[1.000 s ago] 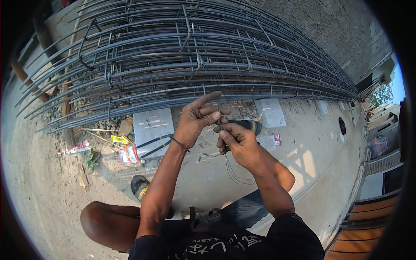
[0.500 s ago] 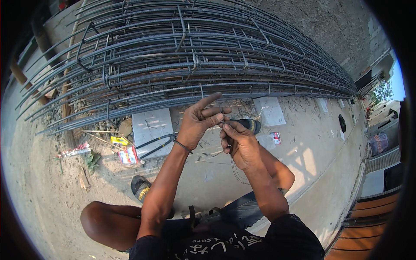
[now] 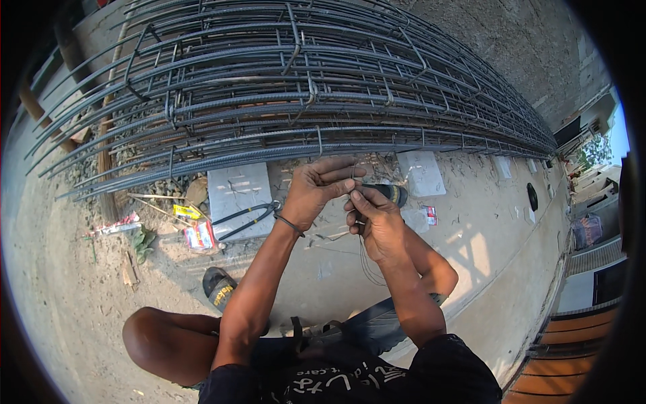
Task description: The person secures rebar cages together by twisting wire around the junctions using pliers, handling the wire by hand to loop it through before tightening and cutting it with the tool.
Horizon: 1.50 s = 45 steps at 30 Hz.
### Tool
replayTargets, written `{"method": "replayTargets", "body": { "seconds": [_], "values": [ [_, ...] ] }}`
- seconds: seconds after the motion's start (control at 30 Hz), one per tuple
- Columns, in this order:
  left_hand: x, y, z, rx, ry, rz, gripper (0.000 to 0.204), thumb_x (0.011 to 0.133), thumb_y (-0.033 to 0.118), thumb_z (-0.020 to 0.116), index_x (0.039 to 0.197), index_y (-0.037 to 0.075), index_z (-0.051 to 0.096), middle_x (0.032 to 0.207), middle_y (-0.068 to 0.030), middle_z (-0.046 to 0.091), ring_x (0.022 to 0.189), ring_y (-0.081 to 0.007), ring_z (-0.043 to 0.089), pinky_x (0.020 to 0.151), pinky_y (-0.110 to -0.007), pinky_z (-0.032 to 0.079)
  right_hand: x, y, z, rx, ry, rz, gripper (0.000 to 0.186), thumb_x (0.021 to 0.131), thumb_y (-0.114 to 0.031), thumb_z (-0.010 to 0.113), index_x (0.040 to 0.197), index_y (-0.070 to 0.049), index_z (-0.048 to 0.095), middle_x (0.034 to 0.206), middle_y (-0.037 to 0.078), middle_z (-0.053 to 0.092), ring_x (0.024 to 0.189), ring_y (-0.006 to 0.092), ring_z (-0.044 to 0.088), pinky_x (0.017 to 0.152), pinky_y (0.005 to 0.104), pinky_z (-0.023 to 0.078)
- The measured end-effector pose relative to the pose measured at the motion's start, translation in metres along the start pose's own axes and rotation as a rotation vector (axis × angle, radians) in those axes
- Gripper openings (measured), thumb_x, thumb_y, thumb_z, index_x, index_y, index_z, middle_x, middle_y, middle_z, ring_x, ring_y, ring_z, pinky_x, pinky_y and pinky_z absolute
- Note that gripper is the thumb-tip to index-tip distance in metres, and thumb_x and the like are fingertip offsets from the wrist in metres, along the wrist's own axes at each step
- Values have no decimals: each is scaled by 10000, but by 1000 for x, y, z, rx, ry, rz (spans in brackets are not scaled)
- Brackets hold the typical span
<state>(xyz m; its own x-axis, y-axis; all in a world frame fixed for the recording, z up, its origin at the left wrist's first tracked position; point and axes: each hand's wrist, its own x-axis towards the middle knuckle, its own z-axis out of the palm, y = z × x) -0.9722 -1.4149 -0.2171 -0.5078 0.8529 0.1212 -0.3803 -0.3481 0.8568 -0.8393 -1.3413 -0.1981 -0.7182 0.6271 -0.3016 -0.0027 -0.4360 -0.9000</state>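
Thin tie wire (image 3: 367,264) hangs in loose strands below my right hand (image 3: 375,219), whose fingers are closed on it. My left hand (image 3: 318,190) meets it at the fingertips, thumb and fingers pinched on the upper end of the same wire. Both hands are held in front of a long stack of steel rebar cages (image 3: 249,101). Pincers (image 3: 247,221) with dark handles lie on a pale slab (image 3: 235,182), left of my left wrist. A dark band circles that wrist.
Sandals are on my feet, one at the left (image 3: 219,288). Red-and-white packets (image 3: 199,236) and a yellow packet (image 3: 186,211) litter the ground by the slab. Another pale block (image 3: 422,174) sits under the cages at the right. Wooden poles (image 3: 106,168) stand at the left.
My left index finger, raised and pointing before, has come down beside the other fingers. My right hand keeps its grip on the wire. The view has shifted slightly.
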Motion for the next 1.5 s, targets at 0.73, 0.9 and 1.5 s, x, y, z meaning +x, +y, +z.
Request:
{"method": "replayTargets", "body": {
  "seconds": [0.73, 0.9, 1.5],
  "values": [
    [-5, -21, 8, -196, -251, -177, 684, 865, 444, 547, 1347, -6, 367, 1171, -196, 574, 1119, -250, 547, 973, -410, 428, 7, -10, -7, 209, -69, -232, 137, 895, -172, 596, 936, -43, 574, 791, 36, 584, 595, 84, 515, 488, 196, 395],
    [-24, -36, 47, -64, -472, -250, 580, 888, 451, 519, 1245, -6, 500, 830, -96, 640, 691, -143, 614, 673, -290, 498, 9, -104, -8, 290, 85, -719, 142, 914, -186, 563, 959, -55, 533, 851, 50, 563, 720, 121, 535, 620, 238, 455],
    [-10, 49, 4, -13, 256, -57, 239, 822, 171, 691, 945, -32, 666, 501, 81, 362, 397, -22, 228, 365, -209, 155, -12, -158, -107, -1193, 132, -917, 279, 765, -57, 705, 1030, -7, 635, 837, 85, 658, 725, 130, 622, 600, 252, 486]
  ]
}}
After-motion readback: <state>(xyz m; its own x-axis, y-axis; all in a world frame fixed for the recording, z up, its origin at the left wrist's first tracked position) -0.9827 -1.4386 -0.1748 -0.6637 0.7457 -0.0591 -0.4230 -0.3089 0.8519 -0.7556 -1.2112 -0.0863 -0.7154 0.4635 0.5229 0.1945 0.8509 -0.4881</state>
